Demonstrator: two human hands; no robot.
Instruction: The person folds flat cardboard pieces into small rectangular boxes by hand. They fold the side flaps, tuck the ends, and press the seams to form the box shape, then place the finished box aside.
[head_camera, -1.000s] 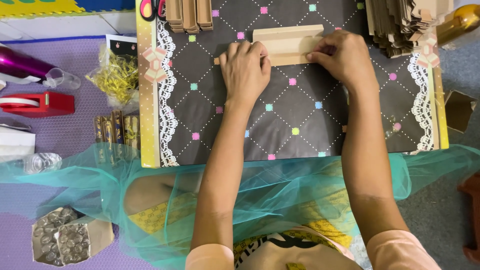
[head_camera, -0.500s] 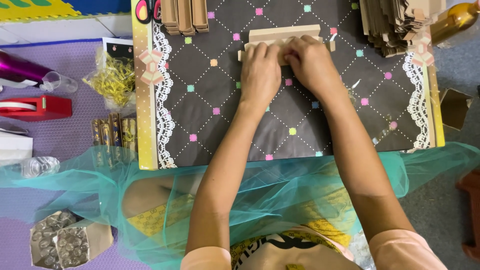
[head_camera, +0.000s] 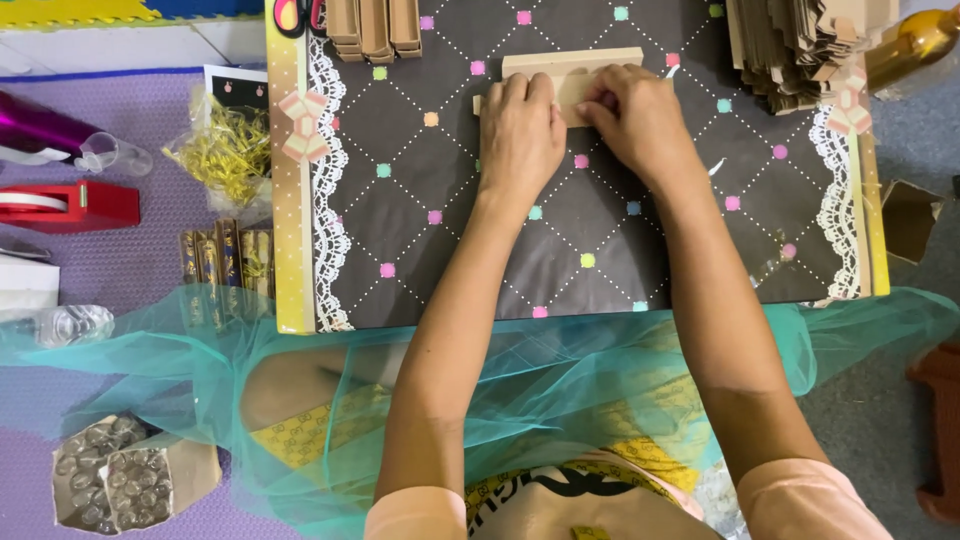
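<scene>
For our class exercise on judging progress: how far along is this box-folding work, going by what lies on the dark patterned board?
Done: three folded tan cardboard boxes stand at the board's top edge. In hand: the left hand and right hand both press on one flat tan cardboard piece, not yet box-shaped. Left: a thick stack of unfolded tan cardboard blanks at the top right corner.

Both arms stretch forward, nearly parallel. Left hand (head_camera: 520, 130) lies palm down, fingers curled at the tips. Right hand (head_camera: 640, 120) sits close beside it, fingers bent inward.
</scene>
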